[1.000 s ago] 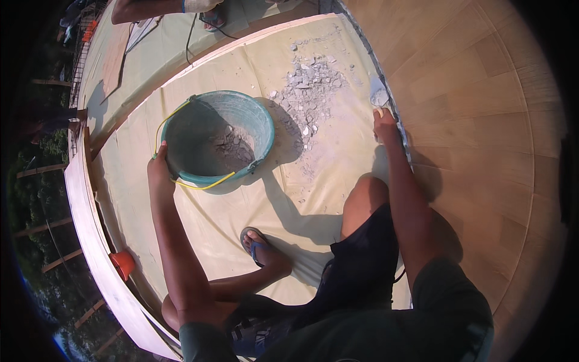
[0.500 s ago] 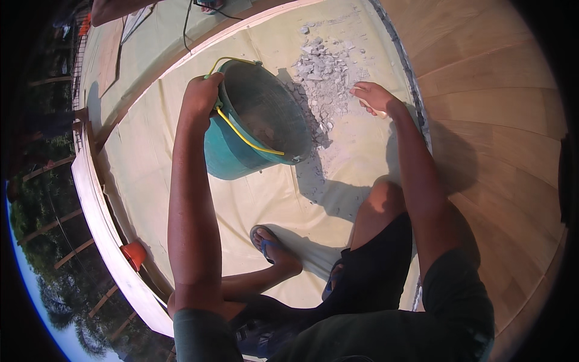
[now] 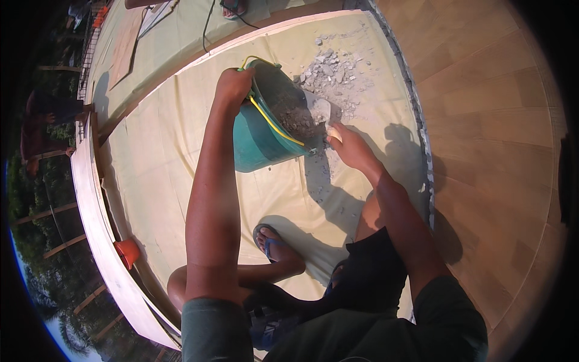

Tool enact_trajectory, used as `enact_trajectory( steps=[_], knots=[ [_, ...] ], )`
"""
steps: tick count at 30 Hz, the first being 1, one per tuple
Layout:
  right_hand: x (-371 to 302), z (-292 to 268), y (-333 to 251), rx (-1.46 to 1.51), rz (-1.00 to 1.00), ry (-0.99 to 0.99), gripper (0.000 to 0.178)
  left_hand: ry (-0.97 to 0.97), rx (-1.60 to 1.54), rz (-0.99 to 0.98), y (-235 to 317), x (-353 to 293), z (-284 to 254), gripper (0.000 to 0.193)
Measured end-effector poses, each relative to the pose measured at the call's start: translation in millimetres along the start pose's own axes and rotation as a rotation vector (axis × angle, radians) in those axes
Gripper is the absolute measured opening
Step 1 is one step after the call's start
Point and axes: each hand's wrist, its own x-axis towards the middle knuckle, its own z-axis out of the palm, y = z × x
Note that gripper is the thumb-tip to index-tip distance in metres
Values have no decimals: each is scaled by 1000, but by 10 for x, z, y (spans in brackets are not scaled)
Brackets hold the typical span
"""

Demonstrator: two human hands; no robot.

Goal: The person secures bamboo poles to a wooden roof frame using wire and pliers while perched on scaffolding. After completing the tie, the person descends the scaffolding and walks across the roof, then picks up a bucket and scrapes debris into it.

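Note:
My left hand (image 3: 234, 89) is closed on the rim of a green bucket (image 3: 268, 145) with a yellow handle, holding it tilted with its mouth toward the right. Grey rubble and dust lie inside the bucket. In my right hand (image 3: 356, 149) is a trowel (image 3: 319, 110), gripped by its pale handle. Its grey blade sits at the bucket's mouth, partly over the rubble in it. Just beyond the blade, a pile of broken grey rubble (image 3: 332, 69) spreads over the pale sheet (image 3: 199, 130).
Brown wooden panelling (image 3: 482, 120) rises along the right. A pale board (image 3: 108, 253) edges the left side, with an orange-red container (image 3: 127, 252) beside it. Another person (image 3: 42, 123) is beyond that edge. At the top are a person's foot (image 3: 234, 8) and a dark cable (image 3: 208, 33).
The trowel has moved left and nearer, from the rubble pile to the bucket's mouth. The bucket has shifted right in view and tipped further toward the pile, and more rubble shows inside it.

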Motion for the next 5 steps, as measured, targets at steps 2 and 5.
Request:
enact_trajectory(
  steps=[2, 5],
  knots=[
    [-51, -204, 193, 48, 126, 78, 46, -8, 15, 44, 30, -66, 25, 36],
    [-109, -421, 553, 139, 352, 135, 47, -36, 47, 98, -15, -98, 48, 40]
  ],
)
